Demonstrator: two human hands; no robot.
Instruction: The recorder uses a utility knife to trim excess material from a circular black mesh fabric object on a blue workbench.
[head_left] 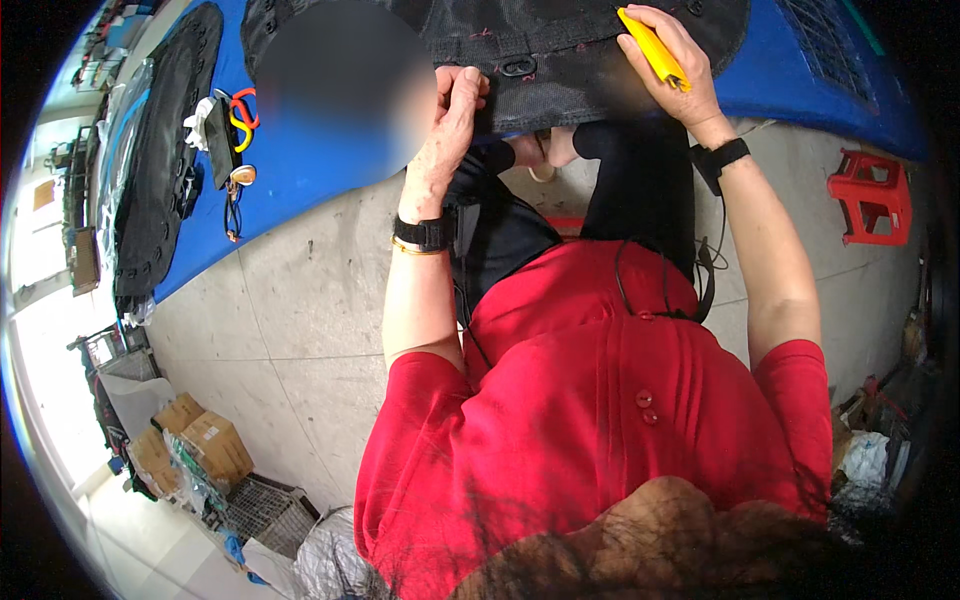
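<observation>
My right hand (684, 68) grips a long, narrow yellow plastic tool (655, 50) whose exact kind I cannot make out. It is above the right part of a black mesh fabric piece (560, 85) with a stitched band and a dark oval ring (518, 67). My left hand (455, 115) is at the near left edge of this fabric, thumb and fingers curled together. What lies between those fingers is hidden. A blurred round patch covers the area just left of that hand, including part of the fabric and table.
The blue table (290, 185) bears scissors with red and yellow handles (243, 118) and another black piece (165, 160) at left. A red plastic stool (868, 198) stands on the floor at right. Cardboard boxes (215, 447) and a wire crate (262, 515) are at lower left.
</observation>
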